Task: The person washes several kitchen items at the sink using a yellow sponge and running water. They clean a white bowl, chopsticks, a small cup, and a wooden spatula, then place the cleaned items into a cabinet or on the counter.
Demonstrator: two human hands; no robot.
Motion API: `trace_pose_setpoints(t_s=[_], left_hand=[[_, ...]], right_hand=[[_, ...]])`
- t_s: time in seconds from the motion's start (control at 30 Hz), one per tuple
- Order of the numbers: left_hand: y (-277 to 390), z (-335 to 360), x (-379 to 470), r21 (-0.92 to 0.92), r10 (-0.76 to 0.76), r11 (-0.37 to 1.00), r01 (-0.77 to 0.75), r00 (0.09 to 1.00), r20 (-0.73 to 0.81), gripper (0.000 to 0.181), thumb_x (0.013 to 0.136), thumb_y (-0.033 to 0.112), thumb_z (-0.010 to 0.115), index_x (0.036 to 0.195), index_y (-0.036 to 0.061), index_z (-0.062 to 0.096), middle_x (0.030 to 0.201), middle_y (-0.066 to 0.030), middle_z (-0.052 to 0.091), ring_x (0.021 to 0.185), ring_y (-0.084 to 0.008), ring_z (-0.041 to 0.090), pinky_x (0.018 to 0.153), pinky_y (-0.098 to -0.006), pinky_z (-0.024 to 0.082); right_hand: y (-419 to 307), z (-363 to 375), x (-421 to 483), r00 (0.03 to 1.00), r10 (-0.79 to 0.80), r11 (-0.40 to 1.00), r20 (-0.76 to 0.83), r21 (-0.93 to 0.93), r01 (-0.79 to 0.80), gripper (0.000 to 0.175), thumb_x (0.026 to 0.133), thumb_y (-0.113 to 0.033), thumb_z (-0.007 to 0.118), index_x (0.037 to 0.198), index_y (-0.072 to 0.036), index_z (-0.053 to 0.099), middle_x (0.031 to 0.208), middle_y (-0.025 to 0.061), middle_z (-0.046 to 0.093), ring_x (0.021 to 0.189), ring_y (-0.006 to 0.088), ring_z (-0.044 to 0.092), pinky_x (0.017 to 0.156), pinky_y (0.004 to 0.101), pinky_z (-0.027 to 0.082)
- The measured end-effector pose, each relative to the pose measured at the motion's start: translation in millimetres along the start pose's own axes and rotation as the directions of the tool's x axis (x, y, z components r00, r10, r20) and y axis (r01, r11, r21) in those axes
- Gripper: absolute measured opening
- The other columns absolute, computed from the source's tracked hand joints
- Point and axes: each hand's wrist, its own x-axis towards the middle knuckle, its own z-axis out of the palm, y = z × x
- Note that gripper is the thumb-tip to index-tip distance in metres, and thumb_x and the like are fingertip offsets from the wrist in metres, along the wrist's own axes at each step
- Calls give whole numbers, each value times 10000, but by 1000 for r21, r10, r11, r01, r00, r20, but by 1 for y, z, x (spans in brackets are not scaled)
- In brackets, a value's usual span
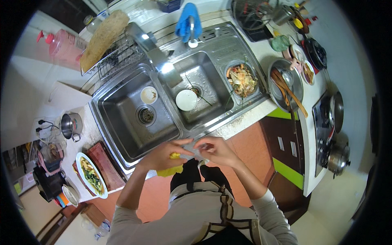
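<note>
My left hand (pixel 163 154) is closed around a yellow cloth (pixel 170 171), which hangs below the palm. My right hand (pixel 219 153) has its thumb and fingers pinched at a small clear, plastic-like item (pixel 197 150) between both hands; its exact kind is hard to make out. Both hands are in front of the steel double sink (pixel 180 130), near its front edge. A white bowl (pixel 186 100) lies in the right basin, with green stalks beside it by the drain. The left basin holds a small pale dish (pixel 149 95) with brown residue, next to the drain strainer (pixel 146 115).
Food scraps (pixel 242 80) fill the small side basin. A blue cloth (pixel 188 23) drapes over the faucet. At right, a metal bowl (pixel 272 92) holds wooden utensils, near the stove (pixel 318 113). On the left counter are an oval plate of vegetables (pixel 92 174) and a steel pot (pixel 70 125).
</note>
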Motion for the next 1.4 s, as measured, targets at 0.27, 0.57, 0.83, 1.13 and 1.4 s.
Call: trace_pose_setpoints(t_s=[0.27,0.57,0.83,1.13,1.4], left_hand=[[-30,-14,-45,-256,-385,909,329,898,-214,283,831,117,621,1105,74,677,1173,-163,602,1058,-255,588,914,-331,441],[-46,2,-84,-606,-576,718,343,782,-240,288,811,89,654,1094,50,683,1144,-76,647,1178,-212,506,997,-327,368],[-46,4,-77,-722,-653,602,342,731,-198,284,790,98,647,1058,23,700,1153,-120,597,1030,-164,545,877,-288,402],[-22,-6,-22,-601,-452,734,316,888,-85,260,816,59,606,1055,20,701,1160,-107,594,1003,-158,562,844,-274,420],[-5,11,3,-610,-474,713,347,879,-54,224,817,77,626,989,-45,698,1013,-50,607,728,-111,589,628,-223,446]], right_hand=[[69,-44,139,997,66,997,-42,32,-64,176,884,-142,577,962,-7,659,903,68,673,711,117,627,600,254,515],[251,-128,311,690,635,725,-349,-39,-687,694,911,-600,310,980,-19,684,687,143,645,560,213,600,534,355,473],[175,-140,254,850,315,858,-422,-257,-445,530,874,-487,523,883,8,712,986,178,688,949,290,646,884,348,454],[23,-222,91,492,-259,965,-831,-202,168,107,856,5,625,927,6,706,922,53,691,781,83,616,693,205,494],[63,-294,126,678,-238,725,-696,-592,-354,121,693,-58,634,787,-57,711,798,186,674,745,312,670,713,383,536]])
